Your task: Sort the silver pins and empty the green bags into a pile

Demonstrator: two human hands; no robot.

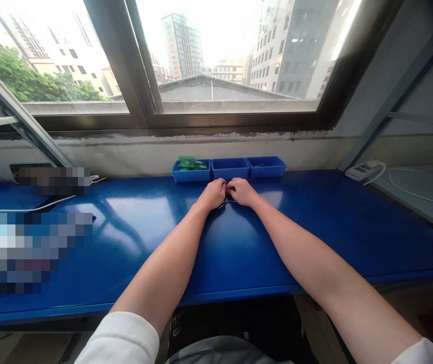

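Head view: my left hand (pixel 213 194) and right hand (pixel 241 191) meet fingertip to fingertip on the blue bench (pixel 277 237), both pinched narrow on one small dark metal part (pixel 227 201) too tiny to identify, just before three blue bins (pixel 229 169), leftmost holding green pieces (pixel 189 163).

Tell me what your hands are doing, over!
Left hand and right hand pinched together on a small dark metal piece. Three blue plastic bins just beyond. Nothing blocking.
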